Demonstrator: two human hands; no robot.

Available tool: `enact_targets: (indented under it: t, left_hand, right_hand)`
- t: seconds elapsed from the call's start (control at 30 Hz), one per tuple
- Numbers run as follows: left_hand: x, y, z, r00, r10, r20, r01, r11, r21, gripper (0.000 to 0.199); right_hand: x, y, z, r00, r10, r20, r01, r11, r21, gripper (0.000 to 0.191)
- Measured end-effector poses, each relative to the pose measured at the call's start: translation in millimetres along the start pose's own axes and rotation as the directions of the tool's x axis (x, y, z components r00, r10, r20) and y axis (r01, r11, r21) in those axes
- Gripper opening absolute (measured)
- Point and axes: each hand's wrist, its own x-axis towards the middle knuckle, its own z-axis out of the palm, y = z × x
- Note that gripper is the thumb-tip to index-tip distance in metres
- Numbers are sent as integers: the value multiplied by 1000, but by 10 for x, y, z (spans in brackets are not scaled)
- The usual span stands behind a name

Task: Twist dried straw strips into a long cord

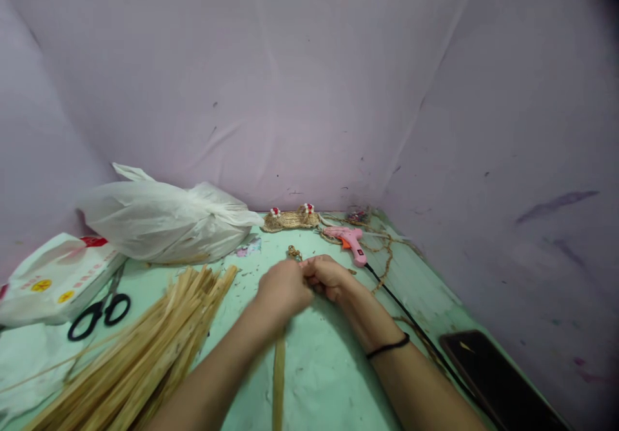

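My left hand (285, 292) is closed, with a slight motion blur, and its fingertips meet those of my right hand (327, 276), also closed in a pinch. A small, twisted golden-brown straw piece (293, 251) pokes out just beyond the fingertips. Below my left hand a flat dried straw strip (279, 379) runs down toward the near edge of the view. Whether strip and twisted piece are joined is hidden by my fingers. To the left lies a thick bundle of dried straw strips (159, 347).
Black-handled scissors (104, 311) lie left, near a tissue packet (58, 276) and a tied white plastic bag (169, 221). Woven straw pieces with red-and-white flowers (290, 220) stand at the back. A pink glue gun (349, 240), its black cord, and a dark phone (498, 379) are at right.
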Motion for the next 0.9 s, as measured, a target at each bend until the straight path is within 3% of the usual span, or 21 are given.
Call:
enact_targets:
  t: [0.03,0.1,0.2,0.27,0.33,0.4,0.57,0.7,0.9]
  left_hand:
    - [64,-63,-67,999,-28,-46,27,999,-28,8]
    - [181,-176,-162,986,-142,-83,114,953,-280,13]
    - [292,-267,-152,965,-234,118,256,741,-621,16]
    - [327,-282,-76,948,-161,274,313,624,-716,10]
    - [348,-289,2,933,-94,346,336,567,-752,8]
    - [364,-304,48,927,-72,369,339,584,-738,8]
    - [382,-338,35,943,-118,311,295,732,-615,10]
    - [374,-319,16,950,-136,282,282,763,-582,7]
    - [354,-332,71,977,-71,203,176,809,-561,10]
  right_hand:
    - [-6,-8,-1,1000,14,5,-14,1000,-8,9]
    - [-21,-25,-1,1000,30,8,-30,999,-23,8]
    - [-31,-34,2,999,33,13,-33,999,-40,7]
    - [-19,-27,-1,1000,22,17,-21,999,-47,7]
    - [8,-14,-15,1000,5,12,-4,998,-59,8]
    - [39,-3,-38,999,-38,23,40,995,-88,9]
    - [121,28,-87,975,-190,117,213,946,-245,13]
    - [191,87,-102,946,-299,124,324,857,-400,12]
    - [108,81,-123,929,-361,82,328,698,-637,10]
